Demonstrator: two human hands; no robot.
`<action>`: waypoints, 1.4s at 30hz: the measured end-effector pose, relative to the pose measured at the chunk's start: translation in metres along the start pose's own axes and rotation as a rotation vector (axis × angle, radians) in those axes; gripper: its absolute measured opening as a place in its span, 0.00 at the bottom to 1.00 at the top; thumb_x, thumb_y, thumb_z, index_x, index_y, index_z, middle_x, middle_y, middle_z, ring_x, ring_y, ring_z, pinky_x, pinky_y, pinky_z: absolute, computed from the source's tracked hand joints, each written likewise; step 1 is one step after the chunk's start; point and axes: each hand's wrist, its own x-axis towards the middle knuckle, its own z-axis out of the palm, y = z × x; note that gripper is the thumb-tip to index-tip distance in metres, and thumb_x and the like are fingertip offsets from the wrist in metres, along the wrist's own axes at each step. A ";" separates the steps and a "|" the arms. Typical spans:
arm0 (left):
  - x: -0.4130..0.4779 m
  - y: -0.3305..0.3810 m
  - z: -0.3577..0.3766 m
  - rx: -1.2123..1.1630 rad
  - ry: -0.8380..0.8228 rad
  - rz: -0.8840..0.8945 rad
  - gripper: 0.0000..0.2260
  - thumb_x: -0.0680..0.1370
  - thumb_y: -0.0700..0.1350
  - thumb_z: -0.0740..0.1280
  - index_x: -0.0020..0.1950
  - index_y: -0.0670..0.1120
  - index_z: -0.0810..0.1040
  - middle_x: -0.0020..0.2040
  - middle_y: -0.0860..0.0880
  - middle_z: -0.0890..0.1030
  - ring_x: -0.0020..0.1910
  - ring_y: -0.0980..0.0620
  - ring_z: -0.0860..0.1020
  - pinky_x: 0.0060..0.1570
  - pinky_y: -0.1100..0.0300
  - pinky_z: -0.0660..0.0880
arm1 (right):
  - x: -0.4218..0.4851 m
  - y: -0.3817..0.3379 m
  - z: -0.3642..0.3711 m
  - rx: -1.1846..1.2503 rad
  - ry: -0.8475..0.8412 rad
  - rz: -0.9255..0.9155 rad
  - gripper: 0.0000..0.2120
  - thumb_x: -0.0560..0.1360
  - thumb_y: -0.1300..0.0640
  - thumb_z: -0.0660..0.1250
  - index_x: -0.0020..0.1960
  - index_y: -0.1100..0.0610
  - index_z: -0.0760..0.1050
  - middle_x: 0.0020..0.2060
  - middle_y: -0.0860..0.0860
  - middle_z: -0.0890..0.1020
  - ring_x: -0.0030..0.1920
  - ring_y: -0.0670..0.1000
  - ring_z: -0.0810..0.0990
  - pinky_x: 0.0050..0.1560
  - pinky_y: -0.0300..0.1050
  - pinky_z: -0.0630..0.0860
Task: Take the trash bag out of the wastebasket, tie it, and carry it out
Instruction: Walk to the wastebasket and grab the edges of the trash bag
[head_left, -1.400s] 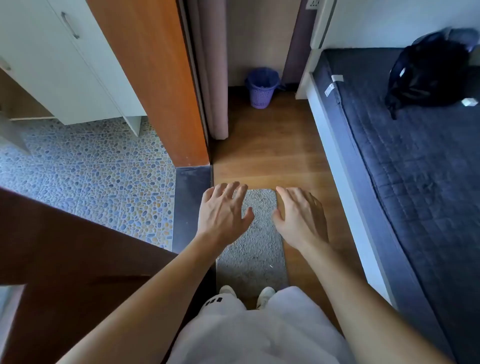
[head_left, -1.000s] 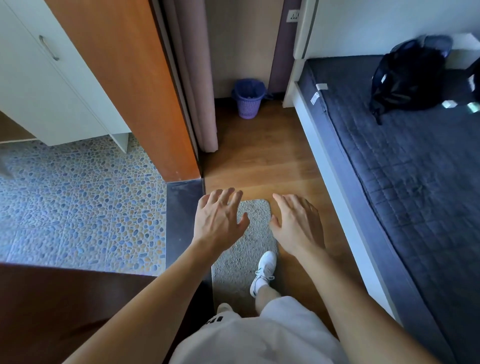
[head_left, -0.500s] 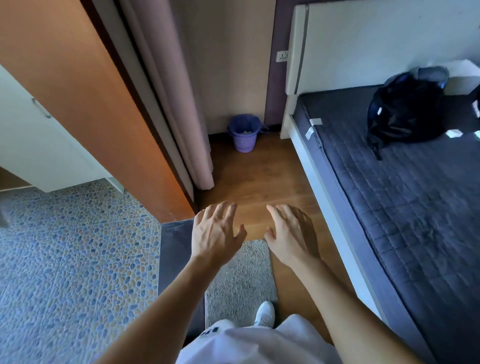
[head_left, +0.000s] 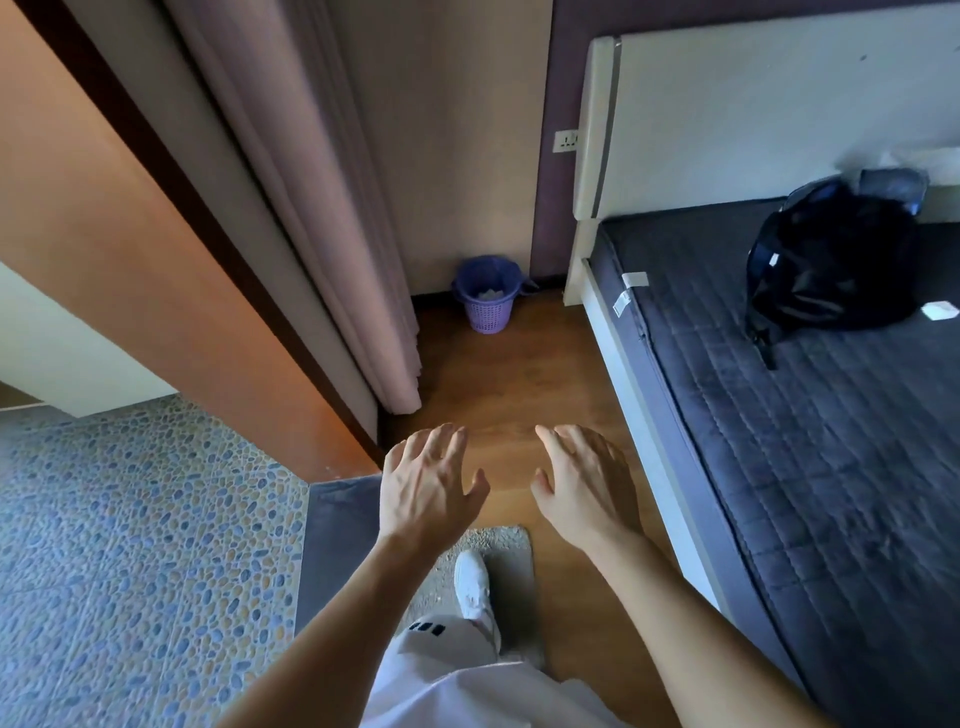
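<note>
Both hands are out in front, palms down, holding nothing. The left hand (head_left: 428, 491) has its fingers (head_left: 441, 447) spread loosely apart with the thumb sticking out toward the other hand, and the right hand (head_left: 584, 488) is the same deal, fingers fanned a bit and slightly curled, thumb pointing inward. There's a gap between the two thumbs and they aren't touching.

The small purple plastic lattice wastebasket (head_left: 488, 306) sits well beyond the fingertips, straight ahead and between the two hands' lines, on the brown wooden plank floor (head_left: 498, 384) against the far wall. It's lined with a blue-purple trash bag (head_left: 480, 270) folded over the rim, and something pale and crumpled is inside, can't tell what.

Off past the left fingers hangs a long pinkish-grey curtain (head_left: 332, 218) reaching almost to the floor. To the outside of the right fingers runs a bed with a dark grey quilted mattress (head_left: 810, 426), with a black backpack (head_left: 831, 265) on it. Below the wrists there's a grey shaggy floor mat (head_left: 511, 551) with one white sneaker (head_left: 471, 584) on it.
</note>
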 end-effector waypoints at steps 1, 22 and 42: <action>0.010 0.000 0.002 -0.002 -0.005 0.000 0.24 0.74 0.60 0.60 0.66 0.50 0.74 0.65 0.50 0.79 0.62 0.46 0.76 0.59 0.48 0.73 | 0.009 0.004 0.003 0.006 -0.002 0.006 0.23 0.71 0.52 0.68 0.66 0.52 0.75 0.56 0.51 0.82 0.57 0.55 0.80 0.60 0.52 0.75; 0.306 -0.032 0.030 -0.097 -0.012 0.011 0.22 0.74 0.58 0.62 0.65 0.51 0.74 0.64 0.50 0.79 0.59 0.45 0.77 0.56 0.47 0.74 | 0.309 0.051 0.027 0.062 -0.036 0.092 0.25 0.72 0.50 0.59 0.69 0.52 0.70 0.59 0.54 0.79 0.60 0.58 0.78 0.61 0.60 0.75; 0.547 0.024 0.078 -0.112 -0.070 -0.150 0.28 0.72 0.61 0.52 0.67 0.52 0.74 0.64 0.52 0.79 0.63 0.46 0.76 0.60 0.47 0.71 | 0.548 0.168 0.012 0.030 -0.038 0.019 0.24 0.69 0.53 0.72 0.65 0.55 0.78 0.56 0.55 0.84 0.55 0.58 0.83 0.56 0.55 0.80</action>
